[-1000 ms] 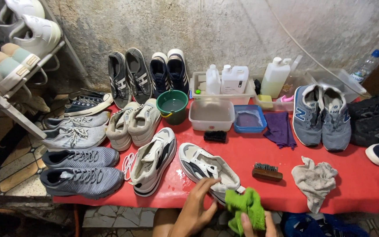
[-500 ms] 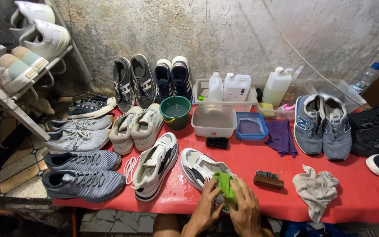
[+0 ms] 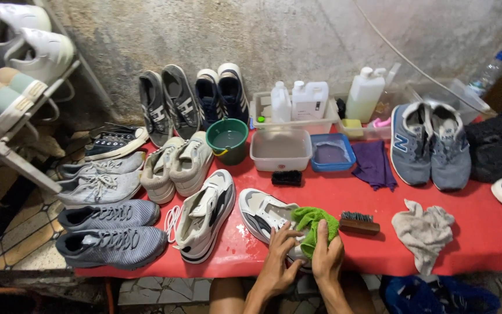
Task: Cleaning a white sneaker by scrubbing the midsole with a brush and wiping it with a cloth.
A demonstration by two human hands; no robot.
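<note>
The left hand grips one white shoe at the table front edge. The right hand presses one green cloth on it. Two brushes lie near, and three bottles stand behind.

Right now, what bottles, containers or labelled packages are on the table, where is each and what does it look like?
Small white plastic bottle: back centre, in a clear tray.
Square white plastic jug: beside it, pale label.
Tall white pump bottle: further right, at the wall.
Clear plastic water bottle, blue cap: far right corner.
</note>
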